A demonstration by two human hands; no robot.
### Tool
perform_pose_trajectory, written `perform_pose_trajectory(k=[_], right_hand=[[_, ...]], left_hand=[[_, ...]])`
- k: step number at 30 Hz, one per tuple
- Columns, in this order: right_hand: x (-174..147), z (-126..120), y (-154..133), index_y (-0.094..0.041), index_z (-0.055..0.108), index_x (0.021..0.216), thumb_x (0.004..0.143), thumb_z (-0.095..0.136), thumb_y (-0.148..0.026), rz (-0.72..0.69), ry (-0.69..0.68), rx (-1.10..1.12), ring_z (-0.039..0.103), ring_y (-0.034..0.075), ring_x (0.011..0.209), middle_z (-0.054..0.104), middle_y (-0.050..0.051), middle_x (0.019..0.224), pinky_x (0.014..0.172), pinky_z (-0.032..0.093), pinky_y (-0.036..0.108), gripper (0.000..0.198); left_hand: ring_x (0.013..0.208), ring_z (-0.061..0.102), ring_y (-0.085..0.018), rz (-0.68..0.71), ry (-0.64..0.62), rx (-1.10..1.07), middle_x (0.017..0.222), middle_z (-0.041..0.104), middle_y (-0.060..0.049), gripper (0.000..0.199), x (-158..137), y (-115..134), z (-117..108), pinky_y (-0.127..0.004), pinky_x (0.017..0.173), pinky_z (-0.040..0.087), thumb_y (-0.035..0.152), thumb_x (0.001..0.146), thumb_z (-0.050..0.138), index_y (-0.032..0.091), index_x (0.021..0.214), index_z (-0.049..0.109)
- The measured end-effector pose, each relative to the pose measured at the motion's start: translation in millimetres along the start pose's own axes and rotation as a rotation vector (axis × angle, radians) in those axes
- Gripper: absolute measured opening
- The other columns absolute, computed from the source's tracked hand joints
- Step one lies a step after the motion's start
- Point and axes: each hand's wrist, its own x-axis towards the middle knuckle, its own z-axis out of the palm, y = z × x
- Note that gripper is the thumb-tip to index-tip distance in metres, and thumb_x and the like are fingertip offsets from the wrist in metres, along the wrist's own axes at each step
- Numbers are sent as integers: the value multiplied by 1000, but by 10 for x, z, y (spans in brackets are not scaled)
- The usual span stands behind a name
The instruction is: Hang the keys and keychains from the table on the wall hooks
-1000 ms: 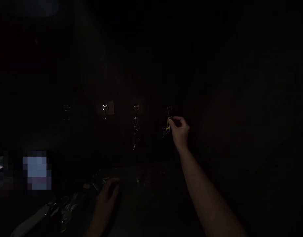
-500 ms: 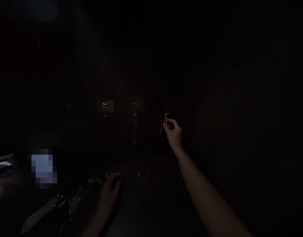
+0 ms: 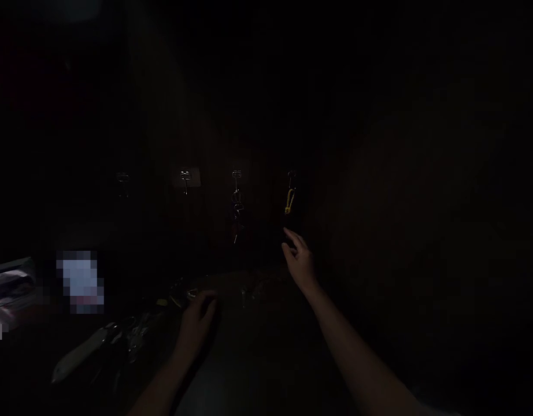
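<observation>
A yellow braided cord loop [image 3: 289, 201] hangs from the rightmost metal hook [image 3: 291, 175]; whatever dangles beneath it is lost in the dark. Just under the loop, my right hand [image 3: 300, 263] is open and empty, thumb and fingers apart. My left hand [image 3: 197, 318] lies low over the dark surface, thumb and fingers spread, close to a small ring-like item [image 3: 192, 293]. To the left of the yellow loop, linked metal rings [image 3: 237, 202] with what look like keys hang from another hook [image 3: 236, 173].
Two more hooks, one on a pale plate [image 3: 192, 177] and one farther left [image 3: 123, 177], carry nothing visible. Shiny metal pieces [image 3: 136, 335] and a long pale-handled item [image 3: 82, 353] lie at lower left. Small bits [image 3: 244, 296] lie right of my left hand.
My right hand has let go of the yellow loop and drawn down from it, leaving it hanging on the hook. My left hand stays nearly where it was.
</observation>
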Motion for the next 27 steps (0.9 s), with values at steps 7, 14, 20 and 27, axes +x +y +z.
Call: perform_pose_trajectory(k=[7,14,20,27], right_hand=[[-543,142,55,-27,62,112,86,43,-16,-146,-495,-165,54,19,109,63,5,114,95,43,41,34],[-793,126,122,-28,57,118,87,41,-14,-161,-675,-306,53,18,113,62,4,119,95,40,40,37],[-716,17,251,-25,60,113,87,39,-16,-100,-546,-360,60,19,102,66,4,111,89,43,38,34],[-620,-130,361,-23,65,98,87,40,-16,26,-427,-540,63,21,91,70,5,98,83,43,37,28]], left_hand=[[113,53,-23,348,-229,296,121,61,-7,37,-76,17,88,-43,99,38,27,84,48,24,120,54],[136,23,-24,509,-508,521,146,35,-2,57,-134,124,127,-50,109,20,37,86,49,34,139,27],[134,28,-24,486,-474,530,139,46,-1,51,-148,137,110,-49,108,23,35,86,49,33,135,35],[128,39,-25,471,-406,558,128,56,-5,38,-174,148,122,-48,107,28,37,86,49,26,122,51]])
